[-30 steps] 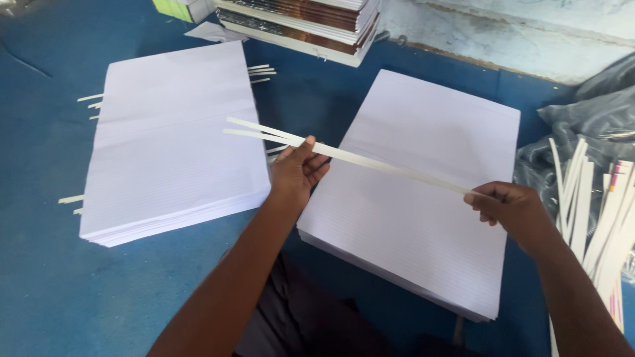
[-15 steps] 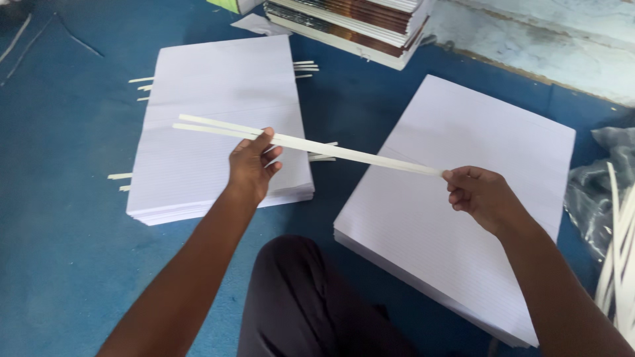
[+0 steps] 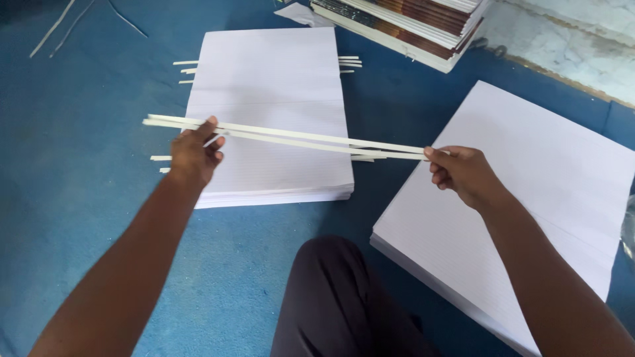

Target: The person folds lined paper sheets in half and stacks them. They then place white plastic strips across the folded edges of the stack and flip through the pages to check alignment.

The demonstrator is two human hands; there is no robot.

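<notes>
Blue floor, 2 paper stacks. Strips held level above left stack, left hand pinching one end, right hand pinching other. Likely light, thin, bendy; best gripped at both ends.

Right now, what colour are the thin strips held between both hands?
White strips, clearest in the head view.

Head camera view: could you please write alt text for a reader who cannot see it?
Two bare hands, left hand and right hand, hold a few long thin white strips level above a stack of white ruled paper on a blue floor. A second paper stack lies to the right, and a pile of bound books lies at the top.
</notes>
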